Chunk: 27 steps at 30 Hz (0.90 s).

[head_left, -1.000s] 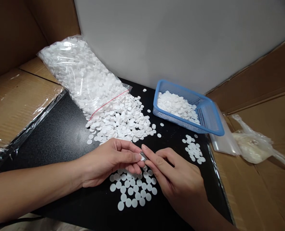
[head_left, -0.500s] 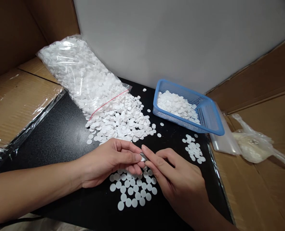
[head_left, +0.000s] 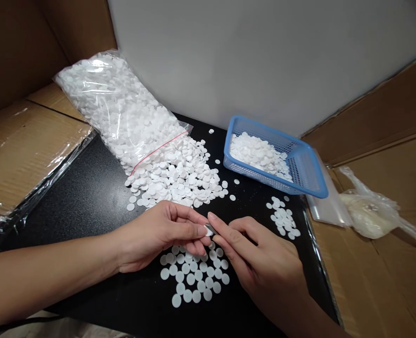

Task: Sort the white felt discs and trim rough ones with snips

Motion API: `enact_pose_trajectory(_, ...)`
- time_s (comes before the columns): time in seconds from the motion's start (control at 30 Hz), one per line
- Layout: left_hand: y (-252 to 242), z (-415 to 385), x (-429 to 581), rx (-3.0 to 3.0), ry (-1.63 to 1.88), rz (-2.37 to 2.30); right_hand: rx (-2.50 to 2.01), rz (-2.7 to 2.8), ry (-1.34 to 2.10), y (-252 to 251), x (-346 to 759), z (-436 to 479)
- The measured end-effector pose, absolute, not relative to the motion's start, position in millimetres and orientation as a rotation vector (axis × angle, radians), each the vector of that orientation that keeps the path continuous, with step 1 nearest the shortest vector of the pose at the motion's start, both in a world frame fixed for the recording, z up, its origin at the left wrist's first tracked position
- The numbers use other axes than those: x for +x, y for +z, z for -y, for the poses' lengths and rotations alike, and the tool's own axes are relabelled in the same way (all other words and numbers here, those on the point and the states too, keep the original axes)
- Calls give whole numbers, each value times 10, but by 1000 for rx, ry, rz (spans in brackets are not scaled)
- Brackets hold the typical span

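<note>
Pinching a white disc (head_left: 208, 231) between thumb and fingers of the left hand (head_left: 176, 230), and gripping a thin grey tool (head_left: 211, 228) narrowly at the disc's edge with the right hand (head_left: 264, 258). Held just above a loose spread of discs (head_left: 193, 277) on a black table (head_left: 88, 178). Facing a clear bag (head_left: 112, 103) packed with discs, with a heap (head_left: 179, 178) at its red-lined end. Placed to the right: a blue basket (head_left: 278, 183), partly filled with discs, and near it a small pile (head_left: 283, 218).
</note>
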<state>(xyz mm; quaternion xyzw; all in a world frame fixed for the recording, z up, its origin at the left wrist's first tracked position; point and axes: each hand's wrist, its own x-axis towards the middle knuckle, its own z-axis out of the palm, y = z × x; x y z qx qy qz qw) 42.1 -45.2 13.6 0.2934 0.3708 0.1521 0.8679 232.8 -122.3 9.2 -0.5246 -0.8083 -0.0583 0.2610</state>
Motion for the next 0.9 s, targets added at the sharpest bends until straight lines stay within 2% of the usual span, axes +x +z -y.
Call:
enact_pose_trajectory(0.53, 198, 403, 411, 726, 262, -776, -1393, 2265, -181, 146, 2376, 1218)
enact_pose_trajectory(0.77, 190, 381, 407, 731, 270, -779, -1427, 2143, -10, 92, 2367, 1223)
enact_pose_trajectory(0.9, 168, 367, 402, 718, 286, -773, -1518, 2115, -21, 94, 2482, 1173)
